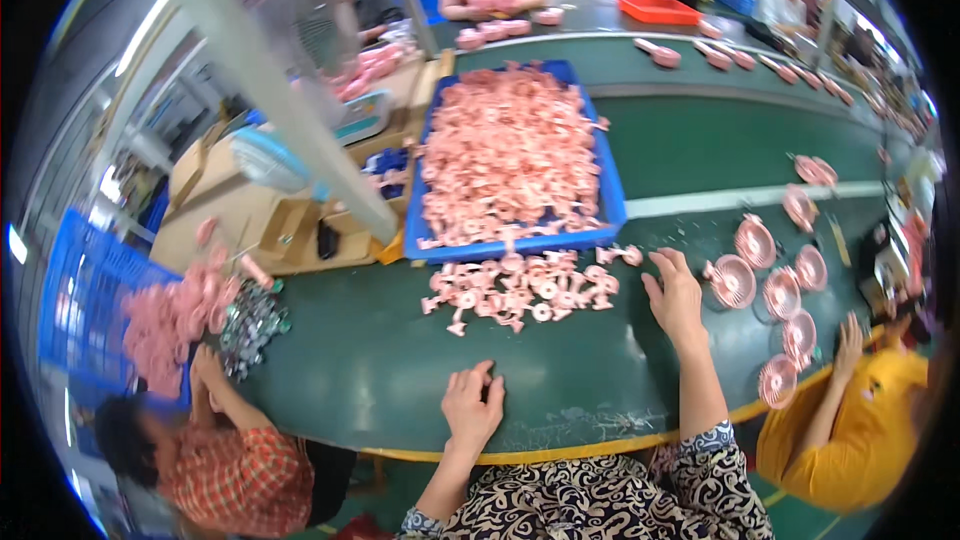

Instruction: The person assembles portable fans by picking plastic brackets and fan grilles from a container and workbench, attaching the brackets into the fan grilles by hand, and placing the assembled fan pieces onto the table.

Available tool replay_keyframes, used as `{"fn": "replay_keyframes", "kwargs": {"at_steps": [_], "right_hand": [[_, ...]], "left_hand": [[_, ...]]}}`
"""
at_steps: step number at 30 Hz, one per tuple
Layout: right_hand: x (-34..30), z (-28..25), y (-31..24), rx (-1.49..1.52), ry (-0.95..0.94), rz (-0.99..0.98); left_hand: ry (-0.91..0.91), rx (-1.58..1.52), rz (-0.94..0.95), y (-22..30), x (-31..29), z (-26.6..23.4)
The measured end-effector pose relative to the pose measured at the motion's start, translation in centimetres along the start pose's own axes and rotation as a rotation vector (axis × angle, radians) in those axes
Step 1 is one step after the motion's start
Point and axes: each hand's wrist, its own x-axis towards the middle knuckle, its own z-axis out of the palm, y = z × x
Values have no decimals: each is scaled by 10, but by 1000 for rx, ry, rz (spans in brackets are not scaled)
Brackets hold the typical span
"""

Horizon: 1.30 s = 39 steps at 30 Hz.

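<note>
My right hand (677,298) hovers over the green work surface, thumb and fingers apart with nothing between them. To its right lie several round pink fan housings with ribbed grilles (734,282). Just left of it is a small pink part (630,255) at the edge of a loose pile of small pink plastic parts (520,290). Closer to me, my left hand (473,408) is over the surface near the yellow edge, fingers loosely bent and apart, holding nothing I can see. Beyond the pile stands a blue tray (612,190) heaped with the same small pink parts (510,150).
A co-worker in a checked shirt (235,480) sits at left beside pink pieces (180,315), small metallic parts (255,325) and a blue crate (75,290). Another in yellow (850,430) sits at right. A metal post (270,80) rises left of the tray.
</note>
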Motion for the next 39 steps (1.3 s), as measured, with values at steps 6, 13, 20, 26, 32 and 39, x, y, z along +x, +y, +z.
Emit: {"fn": "replay_keyframes", "kwargs": {"at_steps": [6, 13, 20, 26, 32, 39], "right_hand": [[1, 34, 8, -26, -19, -89], [-5, 28, -3, 147, -63, 44], [-7, 24, 5, 226, -45, 95], [-8, 25, 2, 232, -54, 99], [-10, 25, 2, 231, -46, 118], [-8, 24, -2, 246, 71, 17]], "left_hand": [[39, -14, -33, 1, -1, 0], [41, -26, -22, -2, 0, -1], [29, -34, -13, 2, 1, 2], [36, -27, -15, 0, -1, -1], [21, -34, -16, 0, 2, -2], [16, -7, 27, -1, 4, 1]]}}
